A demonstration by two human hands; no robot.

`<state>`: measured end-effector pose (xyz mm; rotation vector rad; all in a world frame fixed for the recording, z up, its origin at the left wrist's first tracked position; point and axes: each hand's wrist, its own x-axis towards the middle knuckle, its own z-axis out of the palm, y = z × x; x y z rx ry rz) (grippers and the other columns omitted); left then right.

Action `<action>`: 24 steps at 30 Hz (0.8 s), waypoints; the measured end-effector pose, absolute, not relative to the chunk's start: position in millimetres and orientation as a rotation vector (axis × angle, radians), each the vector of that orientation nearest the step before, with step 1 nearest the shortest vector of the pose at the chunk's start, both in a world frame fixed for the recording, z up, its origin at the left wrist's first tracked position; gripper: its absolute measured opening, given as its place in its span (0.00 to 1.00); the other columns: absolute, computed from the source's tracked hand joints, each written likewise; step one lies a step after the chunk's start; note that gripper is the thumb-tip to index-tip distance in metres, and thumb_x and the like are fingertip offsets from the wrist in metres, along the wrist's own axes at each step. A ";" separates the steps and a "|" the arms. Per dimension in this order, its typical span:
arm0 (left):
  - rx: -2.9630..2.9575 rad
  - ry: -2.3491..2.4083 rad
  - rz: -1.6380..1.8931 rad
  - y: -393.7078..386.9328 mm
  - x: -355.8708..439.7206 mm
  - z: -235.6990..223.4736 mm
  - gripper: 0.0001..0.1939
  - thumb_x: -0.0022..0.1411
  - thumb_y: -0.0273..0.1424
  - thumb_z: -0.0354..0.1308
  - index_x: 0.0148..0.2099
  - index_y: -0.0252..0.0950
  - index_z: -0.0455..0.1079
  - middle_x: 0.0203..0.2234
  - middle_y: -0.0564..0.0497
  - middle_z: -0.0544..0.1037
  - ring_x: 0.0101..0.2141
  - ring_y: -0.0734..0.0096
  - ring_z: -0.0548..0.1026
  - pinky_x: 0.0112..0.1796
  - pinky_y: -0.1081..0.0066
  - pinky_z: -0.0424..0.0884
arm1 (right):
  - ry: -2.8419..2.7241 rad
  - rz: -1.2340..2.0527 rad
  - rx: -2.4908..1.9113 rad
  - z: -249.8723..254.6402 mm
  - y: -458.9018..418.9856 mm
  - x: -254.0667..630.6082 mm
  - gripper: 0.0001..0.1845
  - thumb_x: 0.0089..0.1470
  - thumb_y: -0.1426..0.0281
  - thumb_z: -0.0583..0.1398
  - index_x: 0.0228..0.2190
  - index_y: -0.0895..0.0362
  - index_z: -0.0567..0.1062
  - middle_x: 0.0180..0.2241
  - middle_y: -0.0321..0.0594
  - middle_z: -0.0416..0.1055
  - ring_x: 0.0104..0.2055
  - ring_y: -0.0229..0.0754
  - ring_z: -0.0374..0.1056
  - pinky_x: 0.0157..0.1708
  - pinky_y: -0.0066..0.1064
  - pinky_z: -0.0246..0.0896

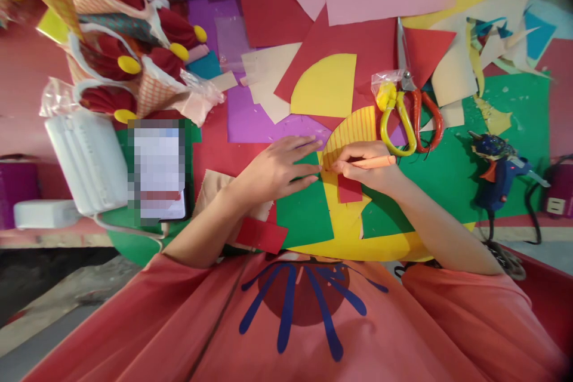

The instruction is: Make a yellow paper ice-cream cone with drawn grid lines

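My left hand (280,165) lies flat with fingers stretched out, pressing on a green paper sheet (307,212) and touching the edge of a yellow striped fan-shaped paper (351,131). My right hand (364,167) is closed round an orange pen (373,162), its tip at the lower edge of the striped paper. A small red paper piece (349,189) lies just under the right hand on a yellow sheet (347,233).
Yellow-handled scissors (396,116) and red-handled scissors (423,110) lie right of the hands. A blue glue gun (499,170) rests at the far right. Paper flowers in cones (134,65), a white box (87,158) and a phone (159,173) sit left. Coloured paper sheets cover the table.
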<state>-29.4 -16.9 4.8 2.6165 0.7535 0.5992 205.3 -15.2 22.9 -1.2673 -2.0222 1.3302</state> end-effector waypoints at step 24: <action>2.587 0.808 0.599 -16.5 -27.5 1.2 0.13 0.70 0.28 0.47 0.45 0.32 0.73 0.47 0.45 0.79 0.54 0.57 0.72 0.52 0.57 0.72 | -1.946 1.472 -1.207 24.1 -15.9 206.2 0.07 0.54 0.70 0.60 0.29 0.57 0.79 0.29 0.38 0.77 0.30 0.37 0.72 0.30 0.27 0.62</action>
